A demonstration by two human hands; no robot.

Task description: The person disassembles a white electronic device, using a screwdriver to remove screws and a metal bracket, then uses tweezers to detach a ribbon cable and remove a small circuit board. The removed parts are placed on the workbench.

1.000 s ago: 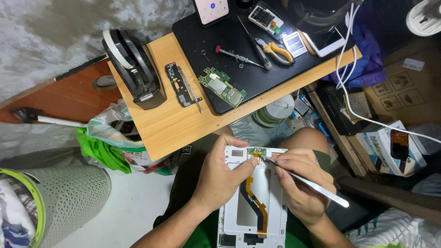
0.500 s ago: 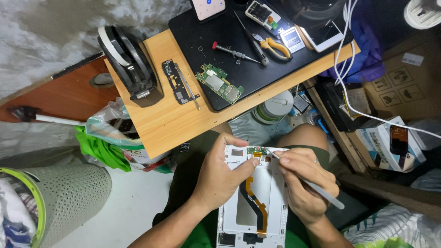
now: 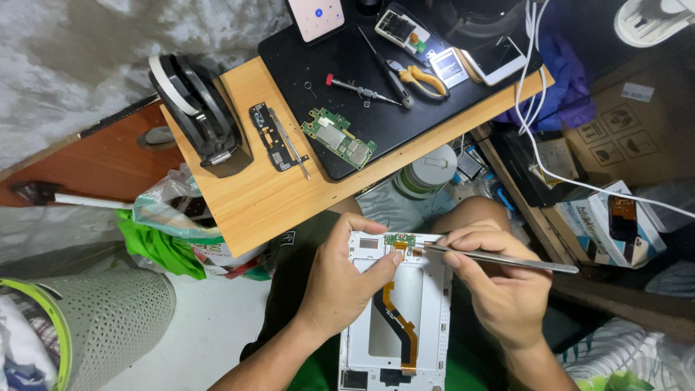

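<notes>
My left hand [image 3: 340, 282] is wrapped around the left edge of the white frame [image 3: 394, 308], thumb pressed flat on its upper part, so the grip is closed on it. The frame rests on my lap below the wooden table [image 3: 268, 192], its open back facing up, with an orange flex cable [image 3: 398, 318] running down its middle. My right hand [image 3: 499, 289] pinches metal tweezers [image 3: 499, 258] between thumb and fingers, closed tight on them; their tip touches the small green board [image 3: 399, 239] at the frame's top edge. On the table, a black mat [image 3: 347, 87] carries a green circuit board [image 3: 338, 137], a red-handled screwdriver [image 3: 362, 90] and yellow-handled pliers [image 3: 420, 78]. A black part [image 3: 269, 136] lies on the bare wood just beside the mat.
</notes>
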